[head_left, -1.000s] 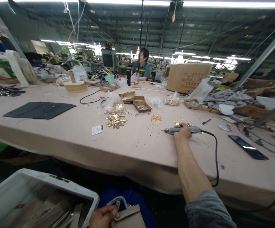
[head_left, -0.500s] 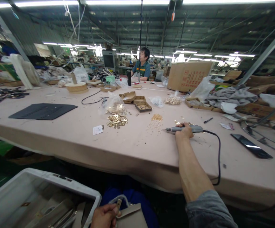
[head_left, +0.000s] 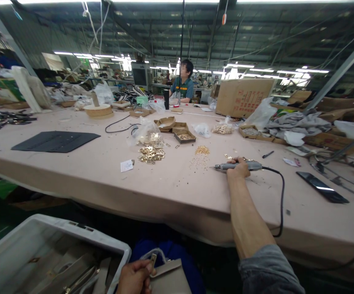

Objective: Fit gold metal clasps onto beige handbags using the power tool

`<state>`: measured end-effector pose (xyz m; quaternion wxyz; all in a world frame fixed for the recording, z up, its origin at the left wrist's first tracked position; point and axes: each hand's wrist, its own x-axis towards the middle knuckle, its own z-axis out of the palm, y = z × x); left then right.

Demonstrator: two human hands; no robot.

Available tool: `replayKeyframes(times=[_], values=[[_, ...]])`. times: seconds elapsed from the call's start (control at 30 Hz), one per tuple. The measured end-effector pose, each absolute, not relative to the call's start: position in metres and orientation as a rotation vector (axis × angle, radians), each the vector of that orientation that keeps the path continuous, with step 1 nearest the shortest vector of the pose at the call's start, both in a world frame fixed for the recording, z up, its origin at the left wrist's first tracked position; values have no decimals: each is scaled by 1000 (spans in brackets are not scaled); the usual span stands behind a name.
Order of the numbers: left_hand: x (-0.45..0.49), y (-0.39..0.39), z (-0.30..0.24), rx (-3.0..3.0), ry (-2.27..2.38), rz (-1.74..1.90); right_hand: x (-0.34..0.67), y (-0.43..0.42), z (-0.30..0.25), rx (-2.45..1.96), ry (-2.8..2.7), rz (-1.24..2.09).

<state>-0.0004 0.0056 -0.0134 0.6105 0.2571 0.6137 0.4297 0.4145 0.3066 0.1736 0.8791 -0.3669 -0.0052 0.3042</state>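
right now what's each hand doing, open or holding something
Left hand: closed, holding a small gold metal piece.
Right hand: closed around the grey corded tool.

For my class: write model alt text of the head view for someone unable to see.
A person's right hand grips a corded grey tool at a pale table, beside scattered gold parts. Below the table's edge, the left hand pinches a gold metal piece by a beige bag, near a white bin.

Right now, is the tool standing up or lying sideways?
Sideways: the tool stretches across under the right hand, its tip pointing left, near the gold bits. Whether it touches the table, I cannot tell.
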Motion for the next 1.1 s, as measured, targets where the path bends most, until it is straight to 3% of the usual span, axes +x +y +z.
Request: replayKeyframes(times=[0.5, 0.8, 0.93, 1.1], values=[[0, 8, -21, 594, 1398, 1030, 399, 282, 195, -698, -44, 668], [12, 3, 19, 607, 1490, 999, 308, 153, 234, -464, -493, 941], [13, -1, 20, 560, 1525, 977, 237, 89, 218, -608, -635, 1001], [10, -9, 18, 555, 1512, 953, 165, 45, 161, -818, -750, 1053]])
